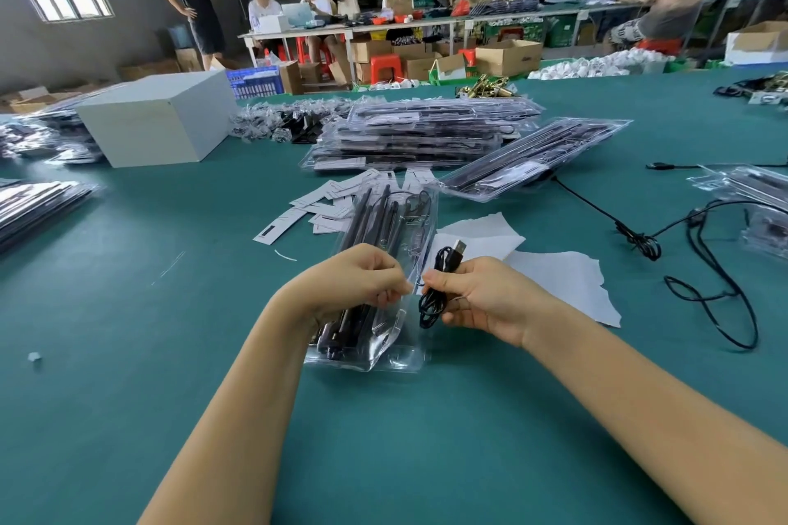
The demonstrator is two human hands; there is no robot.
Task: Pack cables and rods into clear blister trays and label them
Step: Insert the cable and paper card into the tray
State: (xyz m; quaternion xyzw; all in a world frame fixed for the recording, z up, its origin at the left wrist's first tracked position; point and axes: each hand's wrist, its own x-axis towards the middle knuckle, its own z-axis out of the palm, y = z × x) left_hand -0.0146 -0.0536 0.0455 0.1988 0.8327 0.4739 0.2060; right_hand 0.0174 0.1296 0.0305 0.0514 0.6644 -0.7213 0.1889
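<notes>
Bench point(128, 332): green, carrying stacked packed trays point(422, 136), within reach for finished work. Blister tray point(386, 269): clear, rods seated; its near edge is pinched by the left hand point(358, 281), apparently to steady it. Cable point(439, 286): coiled, gripped in the right hand point(477, 296) just beside the tray, seemingly ready for insertion. Labels point(324, 205): scattered behind.

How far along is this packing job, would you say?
Done: a stack of filled trays lies at the back of the green table. In hand: the left hand grips a clear tray already holding black rods, while the right hand holds a coiled black cable beside it, not yet inside. Left: loose cables on the right and paper labels lying unused.
</notes>
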